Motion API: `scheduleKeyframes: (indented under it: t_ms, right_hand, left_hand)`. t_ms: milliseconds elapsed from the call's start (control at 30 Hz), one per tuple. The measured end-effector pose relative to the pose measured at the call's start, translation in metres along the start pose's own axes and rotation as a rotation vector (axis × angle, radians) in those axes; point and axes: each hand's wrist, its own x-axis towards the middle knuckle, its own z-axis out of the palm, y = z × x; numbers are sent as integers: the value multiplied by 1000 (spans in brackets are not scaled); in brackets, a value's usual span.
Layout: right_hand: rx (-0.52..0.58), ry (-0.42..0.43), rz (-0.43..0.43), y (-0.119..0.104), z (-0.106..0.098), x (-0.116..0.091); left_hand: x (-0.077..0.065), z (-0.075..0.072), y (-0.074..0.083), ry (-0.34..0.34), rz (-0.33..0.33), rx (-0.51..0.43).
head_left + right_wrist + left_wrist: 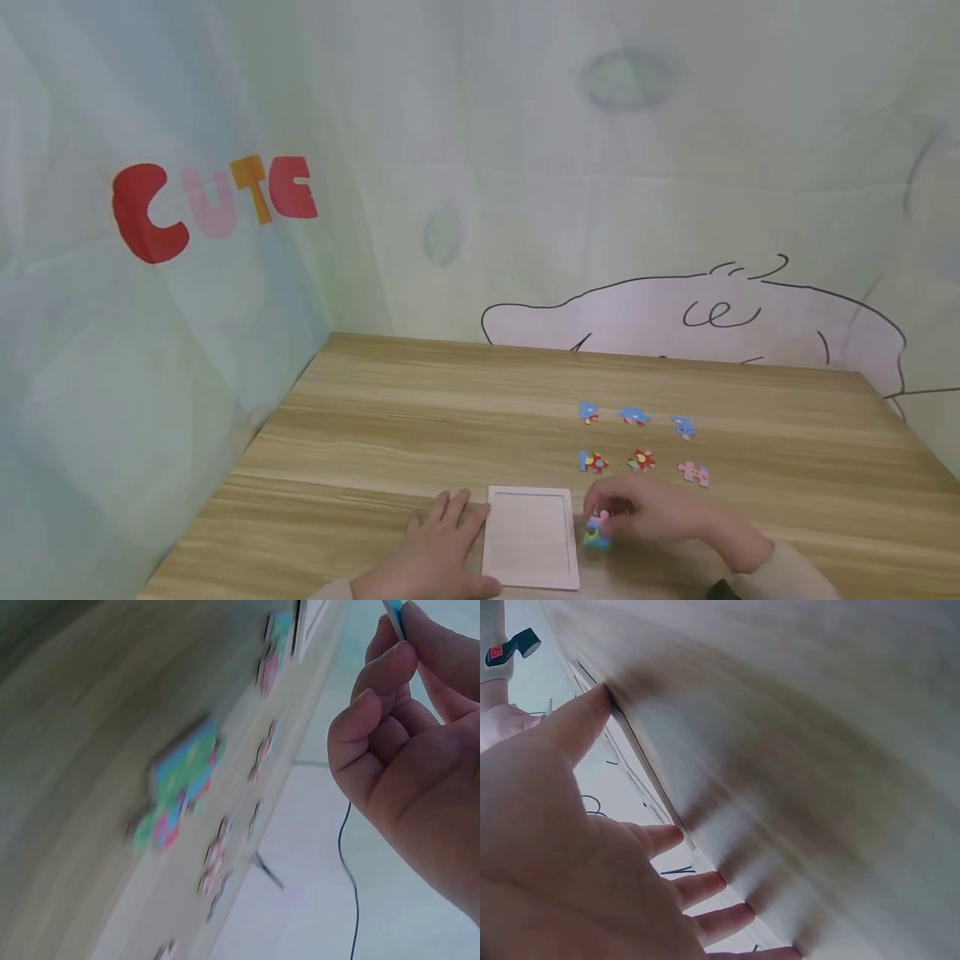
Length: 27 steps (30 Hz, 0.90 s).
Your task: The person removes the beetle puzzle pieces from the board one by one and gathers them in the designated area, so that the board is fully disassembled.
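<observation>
A white rectangular puzzle tray with a raised rim lies near the front of the table. My left hand rests at its left side, fingers spread, with fingertips and thumb at the rim. Just right of the tray, my right hand pinches a small puzzle piece between thumb and fingers; only its blue part and pale edge show in the right wrist view. A green, blue and pink puzzle piece lies on the table below that hand. From the head view, I cannot tell which colours belong to the held piece.
Beyond the right hand, several puzzle pieces lie in two loose rows: blue ones, including a blue piece, at the back, and a red piece and pink piece in front. Printed curtains border the wooden table.
</observation>
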Motion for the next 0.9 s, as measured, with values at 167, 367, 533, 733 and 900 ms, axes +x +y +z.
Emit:
scheduleKeyframes:
  t_ms: [167,367,533,733,900]
  right_hand:
    - [62,21,18,8,-10,-18]
    - [16,63,0,18,-21,-37]
    - [41,74,-36,27,-29,-51]
    - [3,101,11,38,-37,-71]
    - [17,86,29,47,-42,-85]
  left_hand:
    - [-1,0,0,-9,-10,-17]
    - [-2,0,-1,-10,-11,-19]
    - [-1,1,-1,-15,-19,-10]
    - [-1,1,-1,-14,-16,-3]
    - [-1,-1,0,-5,-5,20]
